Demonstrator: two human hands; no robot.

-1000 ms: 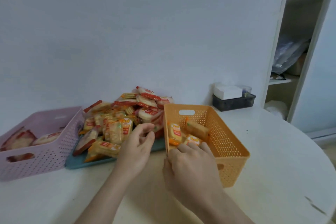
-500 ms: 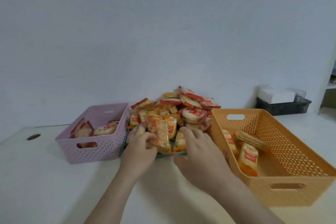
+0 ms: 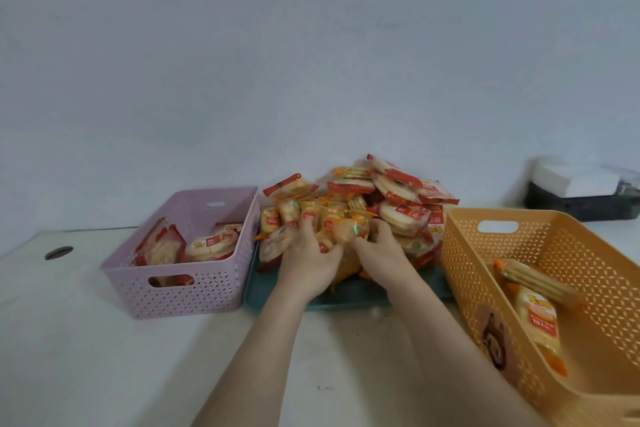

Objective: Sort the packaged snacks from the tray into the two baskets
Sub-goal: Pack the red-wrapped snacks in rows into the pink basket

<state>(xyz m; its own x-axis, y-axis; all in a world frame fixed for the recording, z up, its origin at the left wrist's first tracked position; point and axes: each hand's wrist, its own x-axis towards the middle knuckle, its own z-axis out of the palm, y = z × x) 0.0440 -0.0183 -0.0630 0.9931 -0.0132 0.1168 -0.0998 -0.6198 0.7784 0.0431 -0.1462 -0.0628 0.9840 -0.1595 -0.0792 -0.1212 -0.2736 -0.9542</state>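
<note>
Orange basket (image 3: 464,274): right of tray, two packets (image 3: 538,315) inside.
Left hand (image 3: 306,265), right hand (image 3: 382,255): over tray (image 3: 263,291) front edge, reaching into snack pile (image 3: 398,198).
Right fingers curled round yellow packet (image 3: 349,230).
Left fingers buried in pile; grip cannot be told.
Pink basket (image 3: 180,291): just left of tray, red-edged packets (image 3: 207,246) inside.

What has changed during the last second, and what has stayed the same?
The right hand left the rim of the orange basket and moved left into the snack pile on the tray, beside the left hand. Both now dig in it; blur hides whether either has a grip. The pink basket, orange basket and tray stayed put.
</note>
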